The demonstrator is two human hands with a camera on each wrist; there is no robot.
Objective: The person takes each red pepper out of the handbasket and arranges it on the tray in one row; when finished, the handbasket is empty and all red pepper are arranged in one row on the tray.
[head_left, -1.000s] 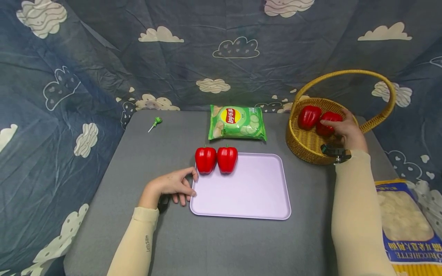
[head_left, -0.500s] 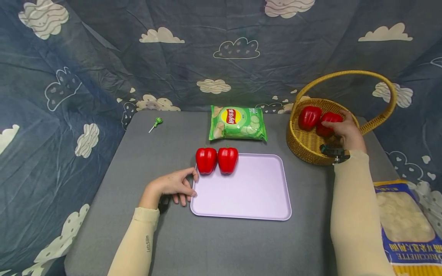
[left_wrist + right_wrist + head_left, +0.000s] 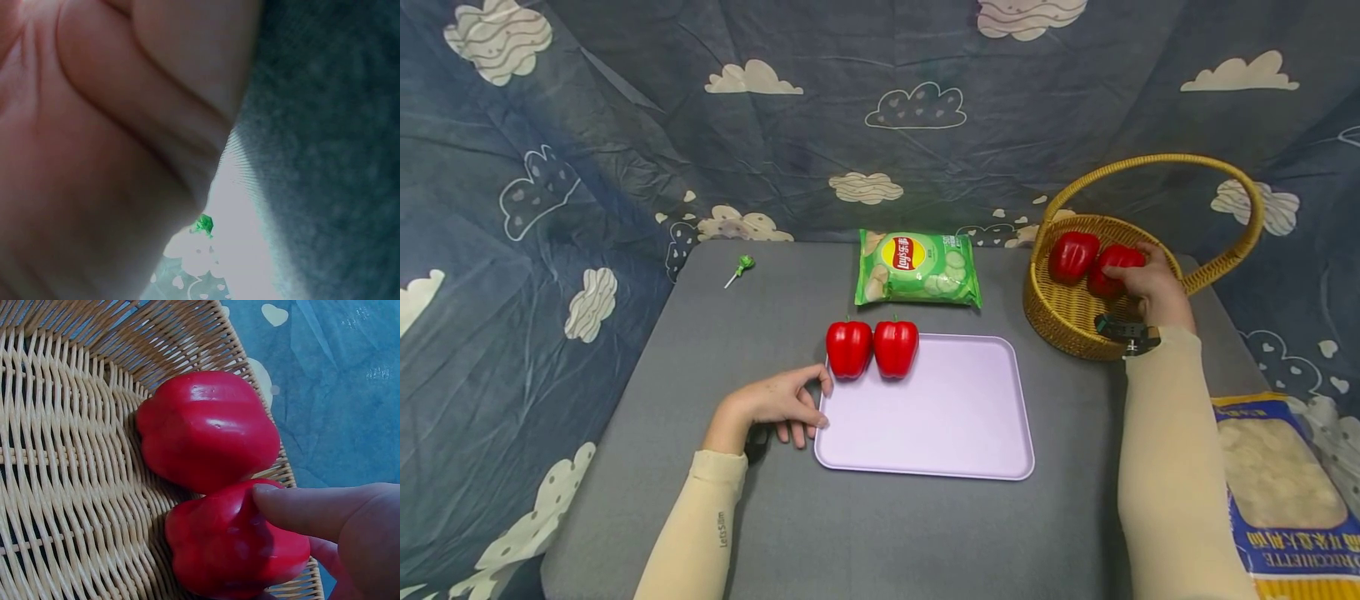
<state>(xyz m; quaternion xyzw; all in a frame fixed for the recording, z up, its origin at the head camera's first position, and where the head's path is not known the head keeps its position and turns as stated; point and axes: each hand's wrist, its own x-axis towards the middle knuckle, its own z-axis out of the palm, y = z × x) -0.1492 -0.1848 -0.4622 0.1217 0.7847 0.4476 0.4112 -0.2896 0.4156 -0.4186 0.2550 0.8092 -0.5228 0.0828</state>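
I find the right hand point(image 3: 1156, 287) pinching a red pepper point(image 3: 228, 547) inside the basket point(image 3: 1051, 323), another pepper point(image 3: 209, 428) just beside the grip; I advise not nudging it. Left hand point(image 3: 778, 398), loose, touches the tray point(image 3: 947, 417).

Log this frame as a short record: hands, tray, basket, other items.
Left hand: thumb and index finger at the left rim of the lilac rectangular tray
Right hand: grips a glossy red bell pepper inside the round golden wicker basket
Also in basket: second glossy red pepper
On tray: two glossy red bell peppers side by side, far left corner
Beyond tray: green Lay's chip bag
Back left: green lollipop
Right edge: blue-and-yellow pasta bag
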